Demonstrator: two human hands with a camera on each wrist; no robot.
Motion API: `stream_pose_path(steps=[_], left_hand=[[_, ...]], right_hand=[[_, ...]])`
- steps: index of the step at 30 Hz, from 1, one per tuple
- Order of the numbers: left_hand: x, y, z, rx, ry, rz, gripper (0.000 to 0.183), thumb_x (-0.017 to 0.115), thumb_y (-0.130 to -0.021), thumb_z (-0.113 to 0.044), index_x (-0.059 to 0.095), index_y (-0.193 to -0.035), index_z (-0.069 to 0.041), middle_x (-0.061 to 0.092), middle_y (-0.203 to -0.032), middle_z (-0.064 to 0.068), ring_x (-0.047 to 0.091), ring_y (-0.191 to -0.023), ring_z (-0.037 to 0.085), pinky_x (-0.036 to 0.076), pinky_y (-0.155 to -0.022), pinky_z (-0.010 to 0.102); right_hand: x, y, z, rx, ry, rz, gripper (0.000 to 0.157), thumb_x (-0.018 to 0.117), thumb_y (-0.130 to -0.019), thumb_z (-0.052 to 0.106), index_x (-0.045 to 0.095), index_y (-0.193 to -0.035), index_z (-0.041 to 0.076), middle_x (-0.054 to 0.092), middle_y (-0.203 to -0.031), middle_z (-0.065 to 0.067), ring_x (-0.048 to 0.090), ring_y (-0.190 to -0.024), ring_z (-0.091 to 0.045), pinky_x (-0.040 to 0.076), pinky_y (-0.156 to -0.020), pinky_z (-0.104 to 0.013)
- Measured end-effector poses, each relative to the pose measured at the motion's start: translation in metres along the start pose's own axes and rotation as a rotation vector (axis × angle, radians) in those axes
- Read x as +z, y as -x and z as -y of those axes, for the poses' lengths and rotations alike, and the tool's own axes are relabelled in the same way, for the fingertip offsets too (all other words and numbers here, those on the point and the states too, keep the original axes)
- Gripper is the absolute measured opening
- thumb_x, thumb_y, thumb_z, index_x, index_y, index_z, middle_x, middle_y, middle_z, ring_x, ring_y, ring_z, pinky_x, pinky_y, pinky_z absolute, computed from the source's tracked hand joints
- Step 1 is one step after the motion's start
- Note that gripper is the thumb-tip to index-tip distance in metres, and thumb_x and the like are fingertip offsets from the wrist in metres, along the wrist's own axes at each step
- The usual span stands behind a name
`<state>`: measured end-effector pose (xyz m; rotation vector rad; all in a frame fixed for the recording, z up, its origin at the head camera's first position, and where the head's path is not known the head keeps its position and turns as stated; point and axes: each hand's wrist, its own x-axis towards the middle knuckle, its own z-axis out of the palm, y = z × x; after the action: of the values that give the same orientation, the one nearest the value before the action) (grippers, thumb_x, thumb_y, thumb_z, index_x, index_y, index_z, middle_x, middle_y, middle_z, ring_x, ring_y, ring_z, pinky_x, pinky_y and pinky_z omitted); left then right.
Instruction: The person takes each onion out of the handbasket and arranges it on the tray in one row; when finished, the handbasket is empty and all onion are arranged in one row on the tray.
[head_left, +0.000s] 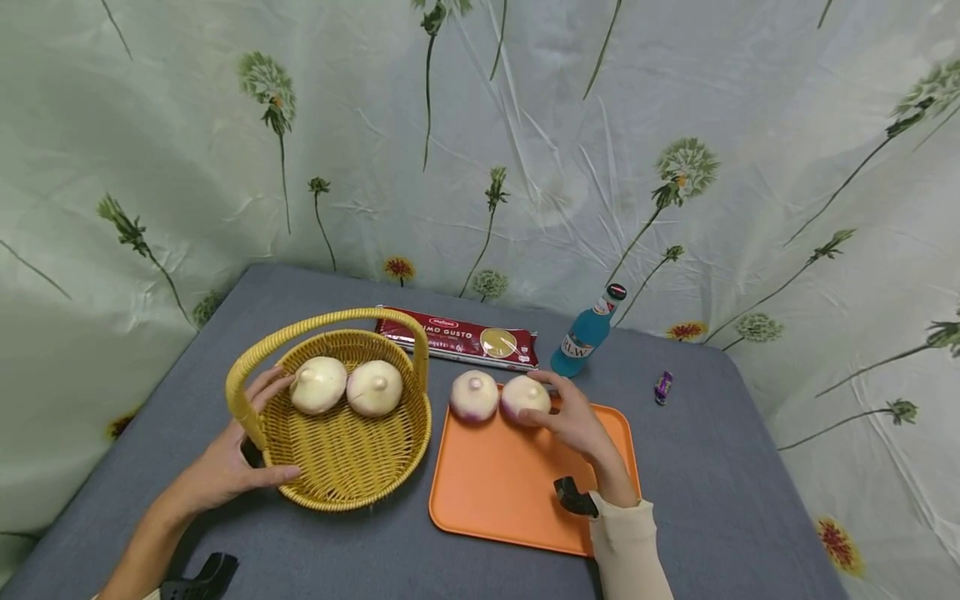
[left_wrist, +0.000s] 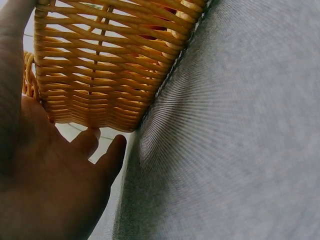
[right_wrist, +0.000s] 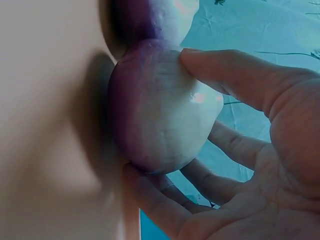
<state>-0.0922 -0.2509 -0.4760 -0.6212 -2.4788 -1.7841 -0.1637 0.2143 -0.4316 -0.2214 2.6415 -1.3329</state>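
Right hand (head_left: 576, 419) clamped round rightmost turnip (head_left: 522, 397); left hand (head_left: 225, 469) grips basket (head_left: 337, 462). Apparently grasping step; lifting would need steady hold.

Grey table (head_left: 720, 483) before me, fabric-like surface. Near its far edge I see a red packet (head_left: 459, 337) lying flat, white lettering ending in "GUSTO", yellow disc printed toward its right end. Just right of it, I note a bottle (head_left: 583, 337) standing upright: blue contents, pale label, dark cap. Farther to my right, apart from the bottle, lies a small purple wrapped sweet (head_left: 663, 388). Behind the table I see a creased, pale curtain (head_left: 555, 108) printed with dandelions and red-yellow blooms.
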Motion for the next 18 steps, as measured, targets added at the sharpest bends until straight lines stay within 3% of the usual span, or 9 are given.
stream_pose_path(steps=[7, 18], left_hand=[[0.0004, 0.0010, 0.0019, 0.017, 0.005, -0.005, 0.108, 0.084, -0.068, 0.002, 0.026, -0.158, -0.011, 0.001, -0.167, 0.008, -0.001, -0.150, 0.006, 0.000, -0.108, 0.071], [0.0001, 0.0005, 0.0002, 0.001, -0.014, 0.000, 0.108, 0.084, -0.069, 0.000, 0.026, -0.159, -0.014, 0.000, -0.167, 0.007, -0.002, -0.151, 0.012, 0.002, -0.102, 0.078]], right_hand=[[0.0012, -0.0009, 0.0010, -0.004, 0.000, 0.013, 0.062, 0.079, -0.087, 0.019, 0.052, -0.142, 0.007, 0.056, -0.137, -0.018, 0.062, -0.112, -0.035, 0.051, -0.092, -0.046], [0.0025, -0.0002, -0.0003, -0.001, 0.013, 0.009, 0.060, 0.080, -0.086, 0.018, 0.054, -0.139, 0.008, 0.057, -0.136, -0.016, 0.061, -0.112, -0.033, 0.049, -0.095, -0.049]])
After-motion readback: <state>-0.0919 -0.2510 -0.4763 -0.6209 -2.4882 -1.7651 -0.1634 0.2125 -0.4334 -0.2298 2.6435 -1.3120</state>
